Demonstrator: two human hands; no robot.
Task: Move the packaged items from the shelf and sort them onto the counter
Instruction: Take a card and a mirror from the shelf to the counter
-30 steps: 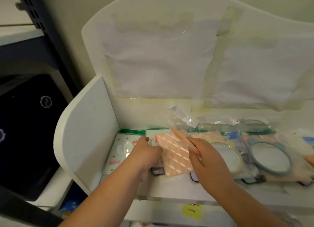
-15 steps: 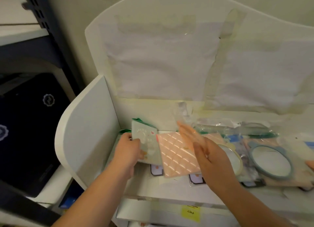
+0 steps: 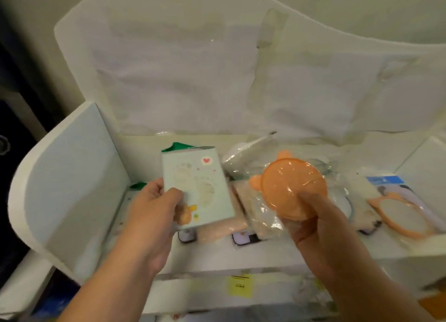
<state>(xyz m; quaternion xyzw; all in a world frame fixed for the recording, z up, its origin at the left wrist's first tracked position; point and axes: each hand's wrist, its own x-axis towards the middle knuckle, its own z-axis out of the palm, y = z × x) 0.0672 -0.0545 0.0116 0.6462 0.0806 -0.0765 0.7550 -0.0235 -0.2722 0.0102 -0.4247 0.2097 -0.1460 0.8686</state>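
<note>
White shelf (image 3: 72, 177): back panel covered with taped paper, print unreadable; lower edge carries a yellow tag (image 3: 240, 286), text illegible. Items lying on the shelf are partly hidden beneath both held objects. Orange-framed mirror (image 3: 403, 216) in a wrapper lies at right, its edge cut off. Left hand (image 3: 154, 208) pinches the pale green card pack (image 3: 198, 189) at its lower left corner, raised above the shelf. Right hand (image 3: 318, 225) grips the plastic-wrapped orange round mirror (image 3: 293, 189), thumb pressed on its face, also above the shelf
</note>
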